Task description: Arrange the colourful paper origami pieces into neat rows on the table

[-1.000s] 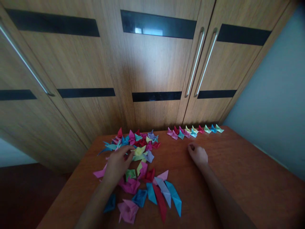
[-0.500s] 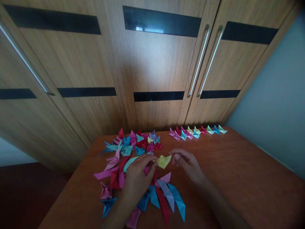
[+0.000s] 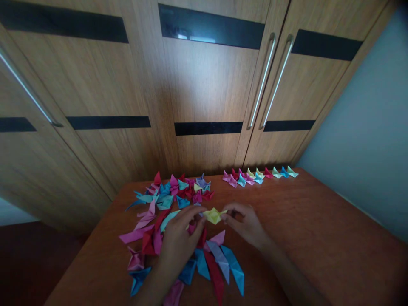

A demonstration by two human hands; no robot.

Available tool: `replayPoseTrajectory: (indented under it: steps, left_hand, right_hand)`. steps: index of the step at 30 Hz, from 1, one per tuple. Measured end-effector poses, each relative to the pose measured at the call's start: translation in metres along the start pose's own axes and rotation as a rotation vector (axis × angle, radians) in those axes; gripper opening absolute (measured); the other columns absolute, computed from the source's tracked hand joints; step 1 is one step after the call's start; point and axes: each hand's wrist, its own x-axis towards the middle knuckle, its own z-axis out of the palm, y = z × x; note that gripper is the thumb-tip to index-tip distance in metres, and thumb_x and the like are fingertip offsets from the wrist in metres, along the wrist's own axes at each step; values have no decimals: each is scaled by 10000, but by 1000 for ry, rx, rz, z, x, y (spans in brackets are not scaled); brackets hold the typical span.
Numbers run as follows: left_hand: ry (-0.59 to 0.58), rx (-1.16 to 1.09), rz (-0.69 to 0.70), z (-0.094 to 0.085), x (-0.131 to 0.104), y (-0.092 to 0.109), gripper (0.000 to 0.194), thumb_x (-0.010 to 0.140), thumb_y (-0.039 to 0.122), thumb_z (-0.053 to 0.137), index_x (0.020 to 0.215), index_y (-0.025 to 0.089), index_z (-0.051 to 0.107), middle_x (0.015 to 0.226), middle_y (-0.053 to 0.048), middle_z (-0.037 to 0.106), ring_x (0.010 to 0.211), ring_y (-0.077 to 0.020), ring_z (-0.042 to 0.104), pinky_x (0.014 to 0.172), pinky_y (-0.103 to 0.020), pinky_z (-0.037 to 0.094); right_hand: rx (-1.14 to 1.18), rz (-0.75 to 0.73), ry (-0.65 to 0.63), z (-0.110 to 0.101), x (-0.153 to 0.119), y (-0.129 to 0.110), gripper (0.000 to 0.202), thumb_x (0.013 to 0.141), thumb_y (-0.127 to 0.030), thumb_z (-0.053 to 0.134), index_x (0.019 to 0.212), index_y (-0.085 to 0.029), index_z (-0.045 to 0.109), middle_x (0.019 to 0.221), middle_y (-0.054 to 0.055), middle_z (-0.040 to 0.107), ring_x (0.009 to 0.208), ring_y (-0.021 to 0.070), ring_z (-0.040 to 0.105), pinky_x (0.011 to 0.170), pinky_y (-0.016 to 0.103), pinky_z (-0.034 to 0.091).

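Observation:
A small yellow origami boat [image 3: 213,216] is held just above the table between both hands. My left hand [image 3: 181,233] pinches its left tip, and my right hand [image 3: 245,223] pinches its right tip. Under and around my left hand lie folded paper pieces, among them a pink one [image 3: 147,216], a red strip [image 3: 214,276], a lilac strip [image 3: 219,260] and a blue strip [image 3: 235,267]. My left hand and forearm hide part of this pile.
Small paper boats [image 3: 241,180] in several colours stand in rows at the table's back edge. Left of them is a cluster of folded paper figures [image 3: 183,202]. A wooden cabinet [image 3: 204,85] with metal handles rises behind the brown table [image 3: 306,238]; a wall [image 3: 366,140] stands right.
My right hand has moved left and closed on the right tip of the yellow boat, which it was apart from before. The whole view has shifted slightly.

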Motion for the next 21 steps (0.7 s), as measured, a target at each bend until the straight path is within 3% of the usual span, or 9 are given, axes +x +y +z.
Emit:
replayPoseTrajectory:
  steps: [3, 6, 8, 10, 14, 21]
  left_hand:
    - [40, 38, -18, -4, -2, -10, 213, 838, 243, 530, 1017, 240, 645, 1042, -32, 685, 866, -174, 657, 767, -288, 529]
    - [46, 103, -31, -12, -7, -26, 197, 845, 266, 520, 990, 244, 651, 1054, -31, 689, 937, -193, 650, 802, -300, 525]
    - [34, 158, -41, -18, -13, -38, 196, 845, 291, 520, 981, 245, 654, 1034, -32, 700, 943, -204, 652, 816, -311, 524]
    - [10, 207, -32, -25, -18, -48, 195, 841, 309, 525, 970, 245, 656, 1021, -33, 709, 955, -215, 652, 841, -324, 519]
    - [-6, 284, -34, -35, -24, -61, 230, 847, 325, 510, 1009, 243, 650, 1054, -40, 706, 997, -225, 645, 894, -337, 503]
    - [4, 333, -1, -35, -28, -64, 253, 858, 343, 498, 1049, 255, 638, 1094, -30, 694, 1039, -220, 631, 911, -334, 502]
  right_hand:
    - [54, 35, 152, -17, 7, 17, 251, 803, -431, 616, 774, -182, 639, 615, -1, 628, 566, 122, 569, 553, 218, 445]
    - [25, 107, 423, -51, 15, 50, 339, 782, -500, 606, 791, -161, 626, 627, 19, 636, 564, 139, 564, 539, 230, 434]
    - [-109, 193, 627, -79, 18, 77, 406, 776, -540, 578, 844, -144, 632, 661, 45, 658, 593, 163, 585, 554, 243, 436]
    - [-325, 308, 743, -105, 17, 102, 420, 787, -532, 545, 869, -132, 644, 736, 85, 692, 674, 198, 628, 619, 259, 451]
    - [-673, 542, 749, -138, 10, 135, 332, 833, -420, 482, 901, -151, 665, 809, 89, 717, 778, 220, 659, 692, 261, 445]
    - [-822, 700, 669, -152, 24, 150, 324, 831, -411, 484, 928, -185, 695, 883, 117, 709, 867, 277, 645, 721, 316, 446]
